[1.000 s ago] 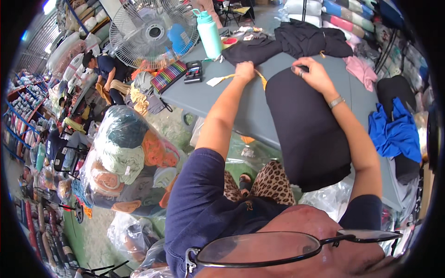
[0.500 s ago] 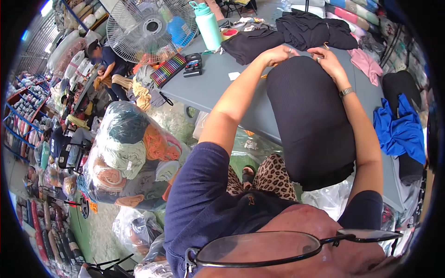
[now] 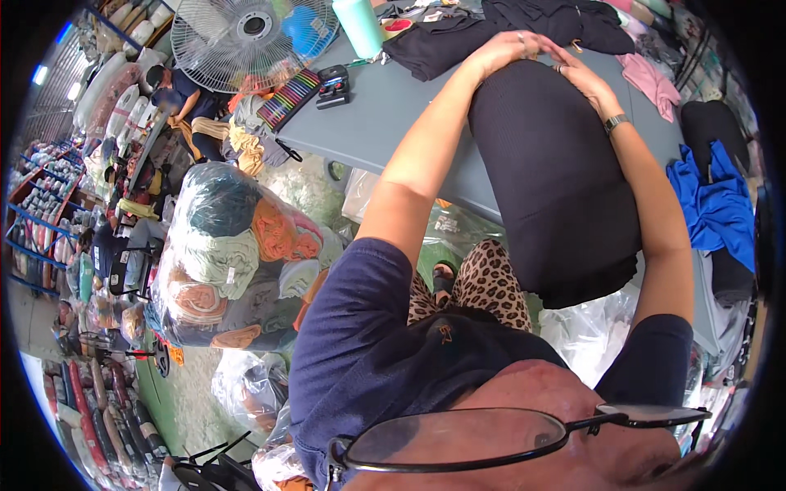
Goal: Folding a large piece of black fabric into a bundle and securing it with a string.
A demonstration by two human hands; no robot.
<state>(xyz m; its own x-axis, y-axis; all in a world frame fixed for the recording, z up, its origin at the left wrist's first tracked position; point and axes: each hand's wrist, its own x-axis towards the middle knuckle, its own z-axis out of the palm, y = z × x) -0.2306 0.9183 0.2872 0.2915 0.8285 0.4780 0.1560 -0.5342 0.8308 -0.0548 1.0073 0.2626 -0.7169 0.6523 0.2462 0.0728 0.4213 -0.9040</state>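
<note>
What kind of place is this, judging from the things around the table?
Probably a clothing or fabric workshop, perhaps a wholesale stall. Both hands rest on a black garment spread over a grey table, a clear bag of folded fabric sits nearby, and cloth rolls line the shelves.

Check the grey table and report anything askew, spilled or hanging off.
The black garment under the left hand and right hand droops well past the grey table's near edge. A blue cloth lies crumpled at the right. Nothing spilled.
</note>
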